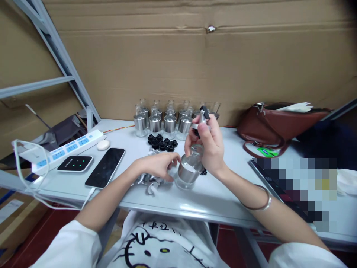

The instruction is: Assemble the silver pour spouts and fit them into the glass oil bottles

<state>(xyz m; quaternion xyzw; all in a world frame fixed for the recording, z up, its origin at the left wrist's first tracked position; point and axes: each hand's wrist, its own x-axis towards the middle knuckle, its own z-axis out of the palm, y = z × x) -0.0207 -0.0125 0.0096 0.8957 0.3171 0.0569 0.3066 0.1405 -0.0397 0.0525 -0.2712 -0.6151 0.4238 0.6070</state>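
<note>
My right hand (210, 143) is closed round a silver cap with a black top (204, 113), held above a glass bottle (187, 173). This bottle stands upright near the table's front edge, with a metal band round its middle, and the right fingers partly hide its neck. Beside its left side is my left hand (158, 165), thumb and fingers apart, holding nothing; whether the fingertips touch the glass I cannot tell. Under and behind that hand lies a pile of silver metal parts (152, 188). Several black stopper-like pieces (162, 144) are grouped farther back.
Several similar bottles (169, 123) stand in rows along the cardboard wall (178, 56). To the left are a phone (105, 167), a black-and-white device (75, 163), a round white case (103, 144) and a power strip (68, 149). A brown bag (267, 123) sits at the right.
</note>
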